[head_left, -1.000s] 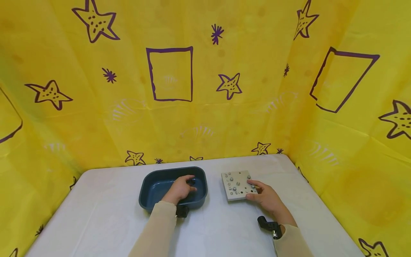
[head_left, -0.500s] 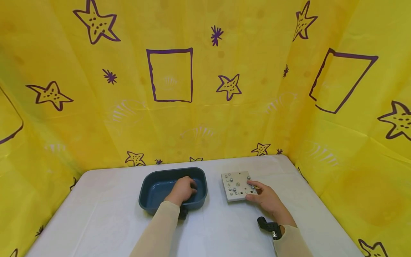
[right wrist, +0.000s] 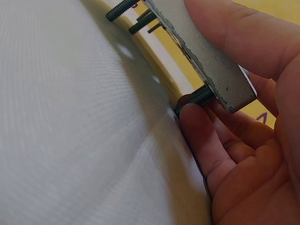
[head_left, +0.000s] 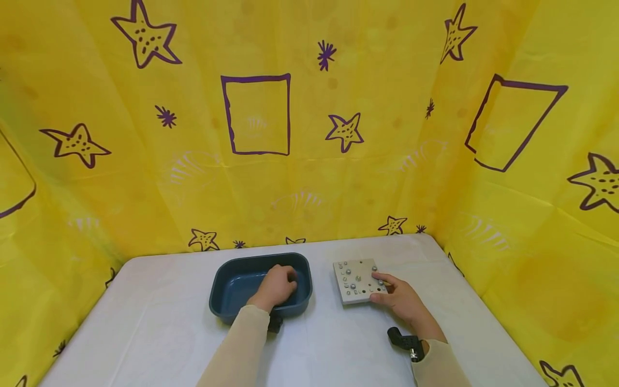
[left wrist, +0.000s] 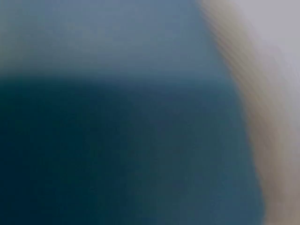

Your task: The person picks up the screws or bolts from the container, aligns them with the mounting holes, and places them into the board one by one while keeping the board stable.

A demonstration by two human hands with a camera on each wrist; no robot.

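My left hand (head_left: 275, 286) reaches into a dark blue rectangular tray (head_left: 225, 310). Its fingers bend down toward the tray's bottom and their tips are hidden, so I cannot tell what they hold. The left wrist view is filled with the blurred blue tray wall (left wrist: 140, 42). To the right, my right hand (head_left: 406, 301) grips the near right corner of a square metal plate (head_left: 365, 279) set with several bolts and small hardware. In the right wrist view, threaded bolts (right wrist: 143, 22) stick out below the plate (right wrist: 201, 51), and a finger rests against the bolt nearest the hand.
A white cloth (head_left: 329, 349) covers the table. Yellow curtains (head_left: 309, 177) with purple starfish drawings enclose it at the back and sides. Black wrist camera mounts (head_left: 408, 344) sit at the cuffs.
The left hand's fingers, spread around a small dark thing in the tray a second ago, have drawn together and bent down over it. The right hand and plate stay put.
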